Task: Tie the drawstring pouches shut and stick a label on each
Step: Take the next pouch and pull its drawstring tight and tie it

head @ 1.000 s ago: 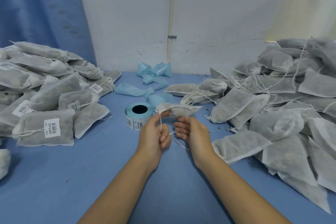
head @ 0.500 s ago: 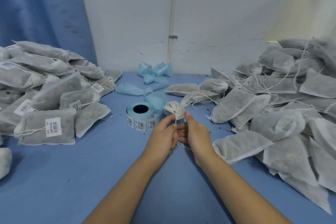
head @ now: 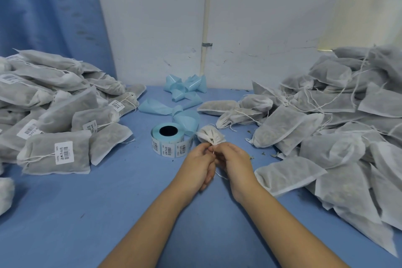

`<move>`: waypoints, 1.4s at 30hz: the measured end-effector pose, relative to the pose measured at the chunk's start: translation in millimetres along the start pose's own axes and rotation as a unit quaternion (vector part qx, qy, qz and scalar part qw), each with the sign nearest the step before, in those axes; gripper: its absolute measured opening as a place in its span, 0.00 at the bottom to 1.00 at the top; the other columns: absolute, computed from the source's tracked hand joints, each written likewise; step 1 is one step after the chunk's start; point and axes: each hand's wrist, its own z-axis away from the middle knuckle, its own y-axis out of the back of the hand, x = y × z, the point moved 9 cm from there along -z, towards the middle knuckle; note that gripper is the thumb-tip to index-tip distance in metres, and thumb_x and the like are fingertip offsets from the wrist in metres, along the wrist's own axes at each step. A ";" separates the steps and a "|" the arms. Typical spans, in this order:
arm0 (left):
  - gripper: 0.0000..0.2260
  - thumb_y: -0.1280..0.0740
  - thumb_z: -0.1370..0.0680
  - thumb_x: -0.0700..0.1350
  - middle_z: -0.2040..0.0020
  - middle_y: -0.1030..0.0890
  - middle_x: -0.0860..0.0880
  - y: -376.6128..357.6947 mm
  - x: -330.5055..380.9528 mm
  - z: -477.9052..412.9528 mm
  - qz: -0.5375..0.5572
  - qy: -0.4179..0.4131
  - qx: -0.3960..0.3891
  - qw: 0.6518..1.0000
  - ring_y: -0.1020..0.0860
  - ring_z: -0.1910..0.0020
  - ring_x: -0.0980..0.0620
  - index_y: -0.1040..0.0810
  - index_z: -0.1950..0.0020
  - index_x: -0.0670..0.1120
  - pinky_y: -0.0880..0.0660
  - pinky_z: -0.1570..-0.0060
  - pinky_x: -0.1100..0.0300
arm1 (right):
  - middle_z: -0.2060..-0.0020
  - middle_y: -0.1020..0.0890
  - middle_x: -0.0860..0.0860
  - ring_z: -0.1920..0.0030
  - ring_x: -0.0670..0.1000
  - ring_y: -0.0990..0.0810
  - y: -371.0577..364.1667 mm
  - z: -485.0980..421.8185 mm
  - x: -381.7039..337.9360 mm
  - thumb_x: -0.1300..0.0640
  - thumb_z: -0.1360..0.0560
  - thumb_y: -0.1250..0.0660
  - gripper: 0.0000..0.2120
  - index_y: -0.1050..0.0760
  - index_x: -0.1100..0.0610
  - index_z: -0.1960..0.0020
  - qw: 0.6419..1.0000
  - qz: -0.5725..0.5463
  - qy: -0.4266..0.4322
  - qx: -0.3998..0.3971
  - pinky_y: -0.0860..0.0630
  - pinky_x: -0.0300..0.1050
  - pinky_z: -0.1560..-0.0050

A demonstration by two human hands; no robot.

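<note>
Head view. We find one pouch (head: 210, 134) in hand at the middle of the counter (head: 108, 213). It lies directly beyond the fingertips, on the far side of both hands from the person. Its gathered mouth points back toward the hands, and its body runs away from them, so its long axis is roughly fore and aft. We cannot tell whether it rests on the counter or is held just above it.

The left hand (head: 199, 164) and the right hand (head: 233, 159) meet at the pouch's neck. Both have curled fingers pinching the drawstring (head: 220, 175), and a loose tail of it hangs below the knuckles. We judge the knot to be in progress and not yet drawn tight.

The label roll (head: 171, 139) stands just beside the pouch, to its left, and is nearer the left hand than the right. We judge that hand better placed to peel the next label.

Labelled pouches (head: 56, 152) are stacked at the left. An unlabelled heap (head: 326, 137) with loose strings lies at the right, well apart from the left stack.
</note>
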 end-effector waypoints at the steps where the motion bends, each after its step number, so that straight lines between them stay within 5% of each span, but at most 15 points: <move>1: 0.09 0.46 0.20 0.34 0.83 0.36 0.51 -1.0 -0.6 -0.4 -0.005 0.008 -0.006 1.000 0.42 0.86 0.56 0.30 0.45 0.34 0.47 0.84 0.68 | 0.69 0.18 0.52 0.66 0.47 0.22 0.5 -0.4 0.0 0.68 0.28 0.36 0.09 0.22 0.60 0.65 1.000 -0.013 -0.002 0.001 0.26 0.35 0.62; 11: 0.12 0.46 0.21 0.34 0.83 0.38 0.50 -9.3 -9.0 -3.3 0.003 0.071 -0.058 0.996 0.44 0.86 0.56 0.30 0.39 0.36 0.48 0.82 0.70 | 0.71 0.18 0.53 0.71 0.45 0.22 7.5 -3.1 4.7 0.68 0.27 0.38 0.10 0.22 0.63 0.65 0.988 -0.140 -0.047 0.037 0.26 0.33 0.68; 15: 0.12 0.43 0.18 0.42 0.79 0.28 0.48 -4.0 -4.9 -1.1 -0.098 0.007 0.013 0.995 0.32 0.83 0.52 0.28 0.37 0.47 0.36 0.79 0.63 | 0.69 0.17 0.53 0.66 0.47 0.19 8.7 -3.6 3.1 0.65 0.24 0.39 0.09 0.23 0.62 0.60 0.982 -0.179 -0.051 0.028 0.22 0.36 0.62; 18: 0.09 0.40 0.19 0.49 0.63 0.20 0.49 16.1 10.4 4.8 -0.316 -0.086 0.115 0.938 0.21 0.60 0.49 0.25 0.41 0.51 0.32 0.64 0.59 | 0.70 0.18 0.51 0.65 0.47 0.20 5.9 -3.6 -1.7 0.64 0.22 0.40 0.08 0.25 0.60 0.58 0.988 -0.152 -0.038 0.004 0.23 0.38 0.58; 20: 0.09 0.42 0.19 0.51 0.58 0.20 0.51 28.2 17.6 8.6 -0.429 -0.111 0.157 0.883 0.23 0.54 0.49 0.25 0.46 0.51 0.32 0.59 0.56 | 0.74 0.22 0.48 0.70 0.45 0.24 7.9 -3.7 -6.1 0.63 0.23 0.39 0.08 0.24 0.60 0.58 0.997 -0.072 -0.004 0.019 0.27 0.33 0.65; 22: 0.09 0.43 0.19 0.52 0.55 0.19 0.53 36.2 20.5 8.2 -0.449 -0.125 0.166 0.869 0.23 0.53 0.50 0.24 0.48 0.51 0.31 0.58 0.55 | 0.75 0.27 0.46 0.72 0.43 0.30 13.6 -3.1 -13.8 0.62 0.23 0.37 0.07 0.23 0.61 0.58 0.997 0.039 0.050 0.054 0.33 0.31 0.70; 28: 0.12 0.41 0.18 0.50 0.56 0.22 0.51 14.3 14.5 2.7 -0.435 -0.178 0.025 0.882 0.25 0.55 0.54 0.20 0.48 0.47 0.29 0.51 0.55 | 0.68 0.27 0.47 0.66 0.46 0.30 20.9 3.7 -37.9 0.56 0.21 0.40 0.08 0.27 0.57 0.57 0.935 0.288 0.179 0.101 0.34 0.44 0.61; 33: 0.10 0.39 0.19 0.44 0.59 0.26 0.54 9.9 28.7 7.8 -0.349 -0.236 0.061 0.905 0.28 0.57 0.64 0.19 0.52 0.42 0.34 0.55 0.70 | 0.63 0.27 0.47 0.56 0.53 0.30 7.9 15.6 -50.7 0.56 0.23 0.43 0.08 0.33 0.54 0.62 0.863 0.431 0.236 0.114 0.32 0.51 0.57; 37: 0.09 0.39 0.20 0.38 0.42 0.29 0.56 22.5 46.0 19.0 -0.254 -0.283 0.162 0.911 0.29 0.49 0.72 0.19 0.52 0.43 0.36 0.49 0.78 | 0.45 0.22 0.49 0.45 0.53 0.28 -17.0 27.7 -52.8 0.58 0.22 0.41 0.09 0.26 0.55 0.44 0.779 0.552 0.290 0.065 0.31 0.51 0.47; 42: 0.10 0.41 0.19 0.37 0.35 0.28 0.57 29.5 46.0 17.9 -0.123 -0.276 0.159 0.940 0.29 0.38 0.66 0.21 0.48 0.45 0.31 0.39 0.66 | 0.27 0.35 0.46 0.34 0.50 0.33 -34.8 37.8 -47.6 0.63 0.26 0.40 0.26 0.36 0.54 0.27 0.762 0.564 0.318 0.001 0.34 0.45 0.38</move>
